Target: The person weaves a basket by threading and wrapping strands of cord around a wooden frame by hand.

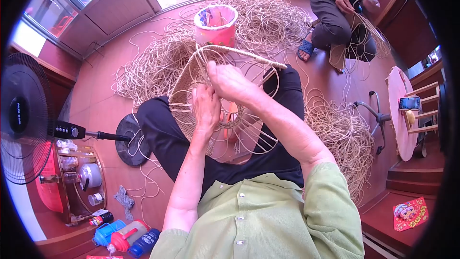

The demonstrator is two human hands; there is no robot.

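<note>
A partly woven frame of pale cord (249, 56) with a thick wrapped rim rests over my lap, between my knees. Thin spokes spread out from a small ring (231, 124) near its middle. My left hand (206, 108) is closed on cord strands at the frame's upper left part. Just above and to the right of it, my right hand (227, 80) pinches strands close to the same spot. The two hands nearly touch, and the fingertips are partly hidden.
Loose cord heaps (273, 19) surround a pink bucket (215, 29). More cord (342, 139) lies right. Another person (330, 24) sits upper right with cord work. A fan (24, 115) stands left, bottles (129, 235) lower left, a round stool (401, 115) with a phone (409, 103) right.
</note>
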